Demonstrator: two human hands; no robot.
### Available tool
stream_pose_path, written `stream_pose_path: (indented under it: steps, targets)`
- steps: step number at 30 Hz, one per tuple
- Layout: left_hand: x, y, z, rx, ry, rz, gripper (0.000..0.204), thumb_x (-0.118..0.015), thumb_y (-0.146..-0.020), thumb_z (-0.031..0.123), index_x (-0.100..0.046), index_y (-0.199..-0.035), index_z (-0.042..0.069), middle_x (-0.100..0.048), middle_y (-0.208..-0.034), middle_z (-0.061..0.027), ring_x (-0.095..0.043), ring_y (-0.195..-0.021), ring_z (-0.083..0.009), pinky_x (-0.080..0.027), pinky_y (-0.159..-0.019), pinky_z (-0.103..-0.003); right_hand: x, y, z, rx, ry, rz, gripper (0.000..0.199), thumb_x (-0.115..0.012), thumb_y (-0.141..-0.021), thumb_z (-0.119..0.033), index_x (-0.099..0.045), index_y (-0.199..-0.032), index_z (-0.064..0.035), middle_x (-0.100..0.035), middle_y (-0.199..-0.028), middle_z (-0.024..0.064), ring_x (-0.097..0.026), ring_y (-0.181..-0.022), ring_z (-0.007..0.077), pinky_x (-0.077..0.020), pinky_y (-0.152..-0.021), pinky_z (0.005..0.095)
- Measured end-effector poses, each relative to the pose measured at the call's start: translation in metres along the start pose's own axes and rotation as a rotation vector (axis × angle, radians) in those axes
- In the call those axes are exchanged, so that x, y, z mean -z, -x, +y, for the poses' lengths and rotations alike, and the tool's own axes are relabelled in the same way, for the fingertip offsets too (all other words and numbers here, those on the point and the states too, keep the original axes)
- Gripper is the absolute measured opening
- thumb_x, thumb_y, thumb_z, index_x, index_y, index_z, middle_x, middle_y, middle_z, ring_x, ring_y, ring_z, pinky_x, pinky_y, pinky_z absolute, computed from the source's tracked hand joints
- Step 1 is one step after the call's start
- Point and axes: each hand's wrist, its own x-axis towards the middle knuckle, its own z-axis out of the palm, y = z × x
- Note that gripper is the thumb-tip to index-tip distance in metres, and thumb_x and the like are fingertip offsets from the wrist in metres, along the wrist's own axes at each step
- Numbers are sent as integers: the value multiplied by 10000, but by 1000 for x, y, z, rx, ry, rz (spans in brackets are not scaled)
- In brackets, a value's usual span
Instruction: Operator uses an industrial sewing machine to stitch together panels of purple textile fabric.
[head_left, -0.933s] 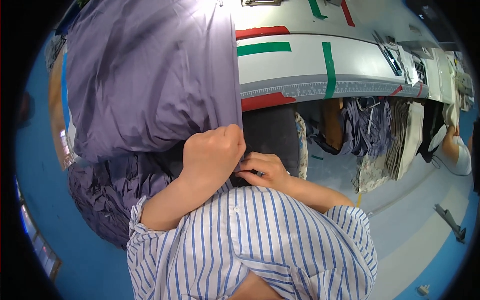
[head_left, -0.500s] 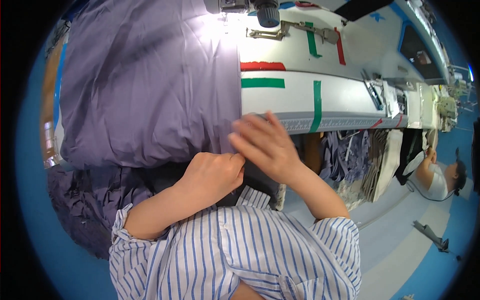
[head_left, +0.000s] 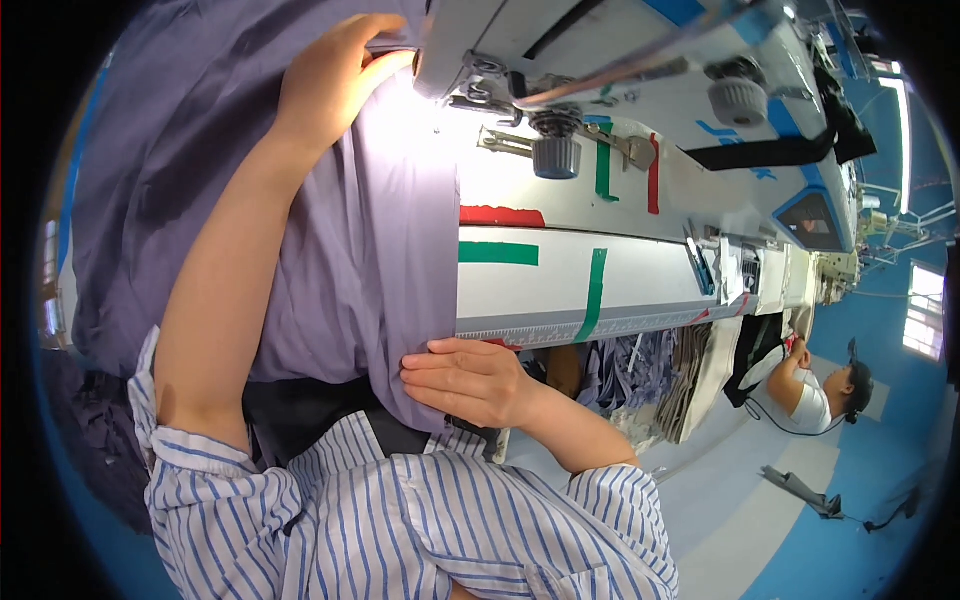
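Note:
A large sheet of purple cloth [head_left: 320, 290] covers the left of the sewing table and hangs over its near edge. At the head of the sewing machine [head_left: 560, 60] my left hand [head_left: 325, 95] reaches over the cloth. Its thumb and forefinger are apart, by the machine's lit end; its other fingers are partly hidden. My right hand [head_left: 475, 385] lies flat on the cloth's right border at the table's near edge, fingers stretched out to the left, its thumb out of sight. The needle area is washed out by the lamp's glare.
A ruler strip [head_left: 545, 333] runs along the table's front edge, with green tape [head_left: 597, 290] across it. A tool [head_left: 700, 265] lies at the table's right. Folded fabrics [head_left: 690, 380] hang below. Farther right sits another person [head_left: 805, 390].
My hands were together at the near edge; the left has moved up to the machine head, and the right now rests on the cloth border. The view has shifted, showing more of the machine.

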Motion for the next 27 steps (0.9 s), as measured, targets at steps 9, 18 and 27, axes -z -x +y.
stream_pose_path:
  steps: [9, 18, 27]
  targets:
    - [-6, -17, -27, -43, -219, -31, 156, -562, -833, 155, -619, -866, 14, -662, -853, -199, -628, -843, -393, -492, -694, -436, 9, -13, 4, -52, -83, -18, 216, -638, -724, -66, -687, -923, -1, -680, -1000, 116, -658, -983, 238, -541, -880, 376]
    - [7, -44, -11, 49, -201, -43, 214, -669, -769, 229, -651, -834, 26, -662, -849, -183, -634, -827, -355, -493, -698, -408, 26, -36, 15, -125, -124, -103, 222, -661, -728, -89, -690, -942, -39, -686, -998, 81, -661, -992, 209, -542, -875, 352]
    - [17, -76, 10, 166, -128, 2, 315, -776, -698, 345, -680, -689, 45, -657, -780, -144, -634, -742, -314, -487, -671, -394, 41, -58, 39, -90, -92, -185, 191, -654, -733, -110, -699, -913, -64, -697, -968, 58, -672, -968, 194, -542, -870, 336]
